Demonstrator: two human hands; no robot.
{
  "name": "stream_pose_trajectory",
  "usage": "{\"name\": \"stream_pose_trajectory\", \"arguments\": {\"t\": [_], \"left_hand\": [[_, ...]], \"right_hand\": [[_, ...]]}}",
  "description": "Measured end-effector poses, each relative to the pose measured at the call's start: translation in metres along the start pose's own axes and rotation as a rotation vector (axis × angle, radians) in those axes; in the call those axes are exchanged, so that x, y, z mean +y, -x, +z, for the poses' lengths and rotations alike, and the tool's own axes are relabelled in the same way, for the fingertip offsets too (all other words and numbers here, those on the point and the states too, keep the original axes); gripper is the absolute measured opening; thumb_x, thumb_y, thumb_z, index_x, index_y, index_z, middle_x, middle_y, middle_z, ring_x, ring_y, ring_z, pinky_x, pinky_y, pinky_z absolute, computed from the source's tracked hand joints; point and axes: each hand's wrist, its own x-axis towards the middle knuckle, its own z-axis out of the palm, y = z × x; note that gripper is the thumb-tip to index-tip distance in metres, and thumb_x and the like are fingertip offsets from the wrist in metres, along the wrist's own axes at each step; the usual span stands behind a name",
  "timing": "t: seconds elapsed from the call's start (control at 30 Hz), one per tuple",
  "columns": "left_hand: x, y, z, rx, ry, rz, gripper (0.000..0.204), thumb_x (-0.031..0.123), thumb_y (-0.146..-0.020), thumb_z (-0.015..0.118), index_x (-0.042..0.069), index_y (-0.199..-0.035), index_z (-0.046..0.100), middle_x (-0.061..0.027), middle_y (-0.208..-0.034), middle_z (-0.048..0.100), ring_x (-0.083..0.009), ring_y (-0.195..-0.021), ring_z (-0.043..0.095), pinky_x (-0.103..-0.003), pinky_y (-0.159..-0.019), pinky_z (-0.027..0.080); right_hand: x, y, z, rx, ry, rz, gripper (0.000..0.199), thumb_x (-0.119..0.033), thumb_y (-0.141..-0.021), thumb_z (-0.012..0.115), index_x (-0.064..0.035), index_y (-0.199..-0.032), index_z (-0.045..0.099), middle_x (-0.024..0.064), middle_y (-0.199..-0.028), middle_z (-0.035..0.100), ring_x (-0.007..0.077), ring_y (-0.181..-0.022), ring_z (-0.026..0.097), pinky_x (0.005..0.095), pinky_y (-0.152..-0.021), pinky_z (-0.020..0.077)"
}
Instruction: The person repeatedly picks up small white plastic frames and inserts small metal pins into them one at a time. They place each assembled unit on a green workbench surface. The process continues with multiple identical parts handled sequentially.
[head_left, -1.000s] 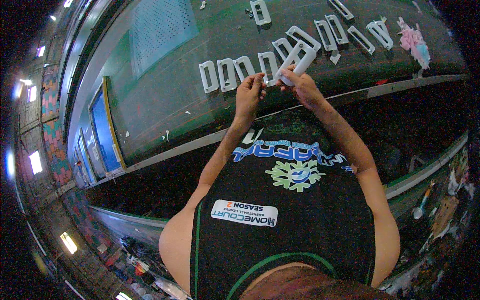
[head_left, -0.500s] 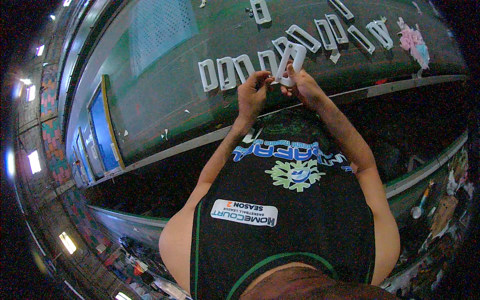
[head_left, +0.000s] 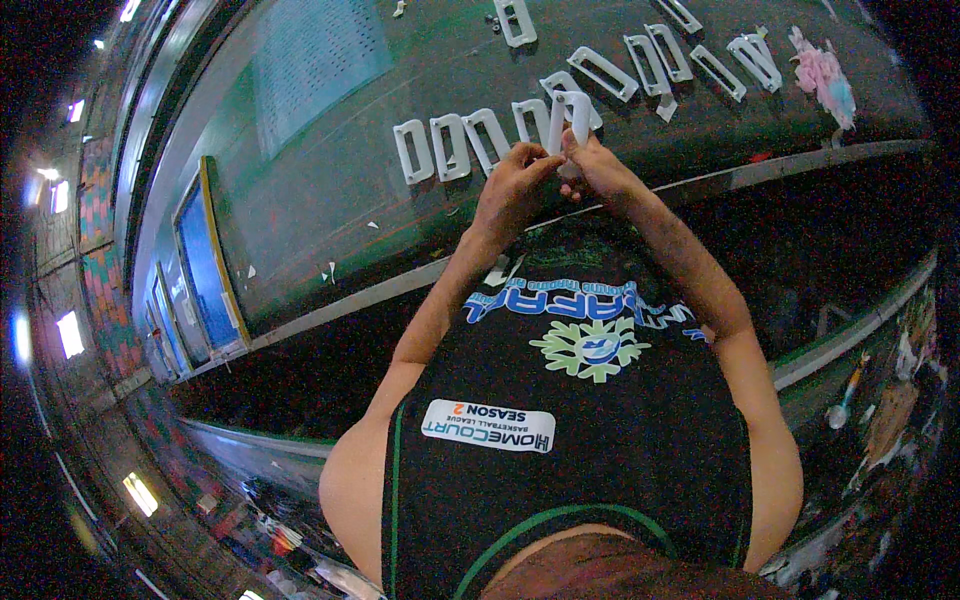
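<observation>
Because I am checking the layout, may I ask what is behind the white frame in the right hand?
Behind the held frame, another white frame lies on the green table; its upper end shows. The rest is partly covered by the held frame and right hand.

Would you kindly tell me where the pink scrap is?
In the head view, the pink scrap lies at upper right on the green table, just right of the white frames.
</observation>
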Motion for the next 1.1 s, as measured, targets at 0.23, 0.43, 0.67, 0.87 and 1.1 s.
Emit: {"name": "stream_pose_trajectory", "arguments": {"t": [0.23, 0.43, 0.67, 0.87, 1.1], "left_hand": [[0.004, -0.001, -0.006, -0.057, -0.069, -0.057, 0.032, 0.011, -0.077, 0.074, 0.009, -0.108, 0.068, -0.0155, -0.100, 0.062, -0.0313, -0.087, 0.066, -0.037, -0.074, 0.054], [0.007, -0.003, -0.010, -0.012, -0.035, -0.100, 0.018, 0.006, -0.080, 0.070, 0.008, -0.098, 0.066, -0.0105, -0.093, 0.063, -0.0307, -0.083, 0.066, -0.039, -0.070, 0.054], [0.005, -0.004, -0.016, -0.022, -0.063, -0.031, 0.015, 0.008, -0.080, 0.071, 0.009, -0.094, 0.065, -0.0097, -0.090, 0.063, -0.0297, -0.080, 0.067, -0.038, -0.066, 0.054], [-0.001, -0.001, -0.016, -0.041, -0.028, 0.003, 0.017, 0.008, -0.079, 0.072, 0.008, -0.095, 0.067, -0.0112, -0.092, 0.064, -0.0293, -0.082, 0.068, -0.037, -0.068, 0.055], [-0.007, 0.005, -0.011, -0.073, 0.063, -0.022, 0.033, -0.002, -0.077, 0.071, 0.010, -0.107, 0.070, -0.0138, -0.098, 0.062, -0.0284, -0.089, 0.066, -0.036, -0.075, 0.055]], "right_hand": [[0.003, -0.005, -0.001, -0.006, 0.060, 0.015, 0.071, -0.063, -0.097, 0.038, -0.0039, -0.136, 0.040, 0.0122, -0.099, 0.062, 0.0175, -0.071, 0.063, 0.0322, -0.057, 0.0528], [-0.003, 0.001, 0.004, 0.021, -0.011, 0.047, 0.062, -0.057, -0.099, 0.041, -0.0059, -0.133, 0.039, 0.0097, -0.100, 0.059, 0.0178, -0.075, 0.060, 0.0304, -0.059, 0.0492], [-0.005, 0.003, 0.008, -0.012, -0.040, 0.029, 0.052, -0.050, -0.101, 0.043, -0.0085, -0.130, 0.035, 0.0047, -0.089, 0.054, 0.0116, -0.056, 0.054, 0.0235, -0.043, 0.0427], [-0.002, 0.001, 0.013, 0.019, -0.073, 0.025, 0.052, -0.050, -0.101, 0.043, -0.0098, -0.132, 0.033, 0.0052, -0.087, 0.056, 0.0109, -0.054, 0.054, 0.0228, -0.043, 0.0435], [-0.007, 0.008, 0.015, 0.041, -0.078, 0.023, 0.054, -0.051, -0.101, 0.042, -0.0100, -0.135, 0.032, 0.0057, -0.086, 0.057, 0.0103, -0.053, 0.053, 0.0235, -0.042, 0.0437]]}}
